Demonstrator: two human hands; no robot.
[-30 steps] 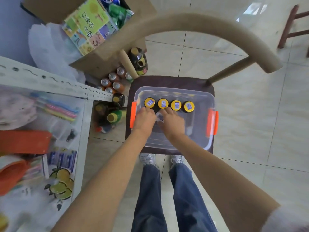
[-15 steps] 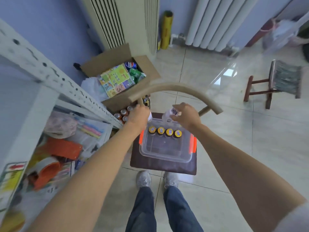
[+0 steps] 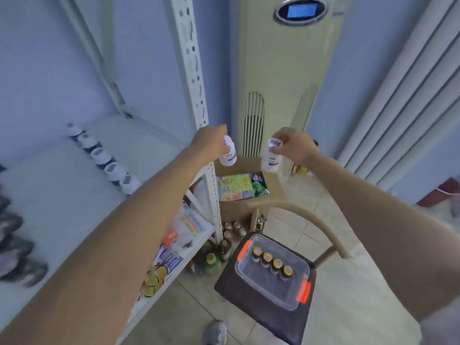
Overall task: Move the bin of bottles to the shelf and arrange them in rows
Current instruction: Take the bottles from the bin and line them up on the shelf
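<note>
- Left hand (image 3: 207,140) grips a small white bottle (image 3: 228,155) by its top, held up beside the shelf's upright post (image 3: 193,78).
- Right hand (image 3: 292,145) pinches a second white bottle (image 3: 271,158) by its cap — also in the air.
- White shelf (image 3: 74,195), at left, carries a blurred row of white bottles (image 3: 104,158).
- Clear bin (image 3: 271,287) with orange clips sits on a dark chair seat (image 3: 249,302) below, holding four yellow-capped bottles (image 3: 272,263) in a line.
</note>
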